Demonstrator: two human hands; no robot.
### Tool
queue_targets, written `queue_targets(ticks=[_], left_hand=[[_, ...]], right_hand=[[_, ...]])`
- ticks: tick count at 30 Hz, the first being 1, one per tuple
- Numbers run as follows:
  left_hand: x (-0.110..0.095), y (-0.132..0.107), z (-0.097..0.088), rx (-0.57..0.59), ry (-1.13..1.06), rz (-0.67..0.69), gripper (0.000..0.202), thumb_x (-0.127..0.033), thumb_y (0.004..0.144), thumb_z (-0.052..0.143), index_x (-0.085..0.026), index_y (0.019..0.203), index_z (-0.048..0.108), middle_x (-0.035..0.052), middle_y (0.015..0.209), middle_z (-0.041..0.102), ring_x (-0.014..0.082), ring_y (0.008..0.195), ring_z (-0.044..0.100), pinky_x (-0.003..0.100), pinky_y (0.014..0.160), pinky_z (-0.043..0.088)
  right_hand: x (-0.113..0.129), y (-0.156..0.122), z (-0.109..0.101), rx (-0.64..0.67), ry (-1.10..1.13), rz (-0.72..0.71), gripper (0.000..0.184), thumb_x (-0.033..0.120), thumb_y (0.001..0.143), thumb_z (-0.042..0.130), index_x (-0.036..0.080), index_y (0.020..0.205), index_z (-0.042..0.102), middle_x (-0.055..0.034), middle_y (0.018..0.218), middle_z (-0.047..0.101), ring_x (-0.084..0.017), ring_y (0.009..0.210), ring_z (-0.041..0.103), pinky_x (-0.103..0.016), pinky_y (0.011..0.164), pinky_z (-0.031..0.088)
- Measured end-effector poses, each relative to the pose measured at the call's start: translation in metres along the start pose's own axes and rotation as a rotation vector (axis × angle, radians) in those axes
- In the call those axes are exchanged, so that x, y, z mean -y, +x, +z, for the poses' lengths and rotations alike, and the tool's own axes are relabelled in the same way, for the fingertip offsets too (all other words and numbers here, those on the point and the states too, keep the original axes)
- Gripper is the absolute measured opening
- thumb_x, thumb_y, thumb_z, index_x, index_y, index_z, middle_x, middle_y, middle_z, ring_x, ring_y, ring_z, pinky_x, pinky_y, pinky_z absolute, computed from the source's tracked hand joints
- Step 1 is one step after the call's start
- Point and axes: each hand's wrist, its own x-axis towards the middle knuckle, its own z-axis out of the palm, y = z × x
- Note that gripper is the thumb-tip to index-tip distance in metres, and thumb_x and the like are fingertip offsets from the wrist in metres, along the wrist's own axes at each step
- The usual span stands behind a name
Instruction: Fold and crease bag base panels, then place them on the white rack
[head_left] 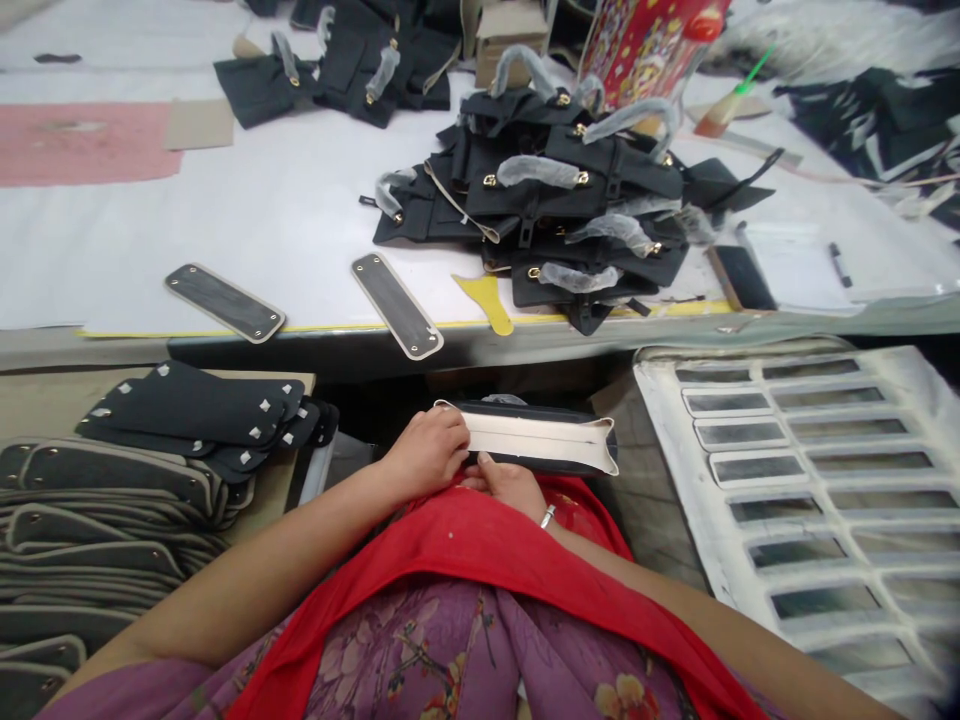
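So nearest the camera there's a red apron (480,540), and right past it both hands are on the same bag (540,440). It's black outside, cream lining showing, long opening turned up. It's not on the table at all: it sits short of the table's (315,220) near edge, just above the apron.

The thing to look at is the angle. The bag's long axis runs left to right, close to parallel with that near edge, the right end dipping a touch. Both hands bunch up at its left end, so nearly all of it sticks out to the right with nothing holding the far end. Left hand (429,445) is curled over the left end from above, fingers closed on it. Right hand (514,487) comes in under the near side, thumb up at the near-left corner; looks like a light pinch, though some fingertips are hidden. The left is nearer the end itself, but the right is right beside it.

A bit farther, along the table's near edge, two panels (225,302) (397,305) lie slantwise, then a yellow scrap (489,302). Behind the scrap and to its right, the bag pile (544,200) stretches back toward the far edge.
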Motion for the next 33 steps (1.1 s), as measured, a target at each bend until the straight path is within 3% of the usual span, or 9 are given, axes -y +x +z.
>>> queue_targets(ticks=[4,8,11,14,18,24,28,33], left_hand=[[0.000,-0.001,0.001,-0.019,-0.021,-0.061,0.008,-0.019,0.079,0.050,-0.016,0.080,0.057,0.0070,0.093,0.056,0.0217,0.091,0.048,0.034,0.076,0.040],[0.003,0.002,0.005,-0.019,-0.077,-0.082,0.016,-0.017,0.078,0.049,-0.016,0.094,0.054,0.0067,0.095,0.057,0.0202,0.089,0.049,0.035,0.080,0.041],[-0.001,0.006,0.008,0.034,-0.079,-0.050,0.014,-0.021,0.081,0.048,-0.017,0.092,0.055,0.0071,0.096,0.057,0.0200,0.090,0.050,0.035,0.082,0.041],[-0.012,0.007,0.009,0.076,-0.077,-0.023,0.013,-0.022,0.084,0.046,-0.018,0.091,0.056,0.0068,0.096,0.057,0.0198,0.090,0.050,0.034,0.082,0.041],[-0.027,0.006,0.012,0.081,-0.074,-0.011,0.012,-0.022,0.083,0.048,-0.018,0.090,0.056,0.0064,0.095,0.057,0.0196,0.088,0.050,0.033,0.081,0.041],[-0.038,0.005,0.014,0.115,-0.082,-0.028,0.012,-0.022,0.085,0.046,-0.017,0.090,0.056,0.0063,0.093,0.058,0.0196,0.087,0.051,0.032,0.080,0.041],[-0.046,0.006,0.011,0.119,-0.023,-0.039,0.012,-0.020,0.084,0.045,-0.017,0.089,0.056,0.0069,0.092,0.058,0.0199,0.087,0.051,0.032,0.080,0.040],[-0.067,0.003,0.002,0.111,0.151,-0.099,0.015,-0.017,0.083,0.044,-0.019,0.088,0.059,0.0076,0.094,0.059,0.0224,0.092,0.052,0.034,0.075,0.038]], right_hand=[[0.001,0.004,0.012,0.058,0.000,-0.037,0.031,0.027,0.086,0.051,0.014,0.062,0.064,-0.0012,0.052,0.063,-0.009,0.043,0.053,-0.018,0.044,0.039],[-0.006,0.011,0.010,0.028,-0.014,-0.076,0.034,0.038,0.082,0.055,0.012,0.064,0.067,-0.0040,0.053,0.063,-0.011,0.048,0.057,-0.019,0.046,0.042],[-0.017,0.013,-0.009,0.040,-0.004,-0.135,0.036,0.046,0.076,0.061,0.011,0.068,0.069,-0.0045,0.052,0.063,-0.013,0.054,0.060,-0.021,0.052,0.044],[-0.028,0.009,-0.037,0.047,0.057,-0.129,0.038,0.045,0.078,0.060,0.010,0.063,0.068,-0.0048,0.051,0.063,-0.012,0.052,0.059,-0.020,0.052,0.043],[-0.036,-0.002,-0.077,-0.047,0.300,0.003,0.040,0.036,0.087,0.050,0.010,0.059,0.061,-0.0037,0.048,0.060,-0.008,0.042,0.053,-0.017,0.044,0.039],[-0.042,-0.015,-0.131,-0.190,0.493,-0.070,0.034,0.037,0.083,0.057,0.009,0.065,0.057,-0.0004,0.047,0.057,-0.005,0.034,0.046,-0.015,0.036,0.033],[-0.043,-0.019,-0.144,-0.159,0.458,-0.103,0.033,0.036,0.083,0.056,0.008,0.067,0.057,-0.0012,0.049,0.057,-0.005,0.035,0.047,-0.015,0.036,0.033],[-0.044,-0.024,-0.138,-0.163,0.427,-0.139,0.034,0.041,0.080,0.059,0.010,0.068,0.056,-0.0005,0.051,0.057,-0.004,0.036,0.047,-0.014,0.036,0.031]])
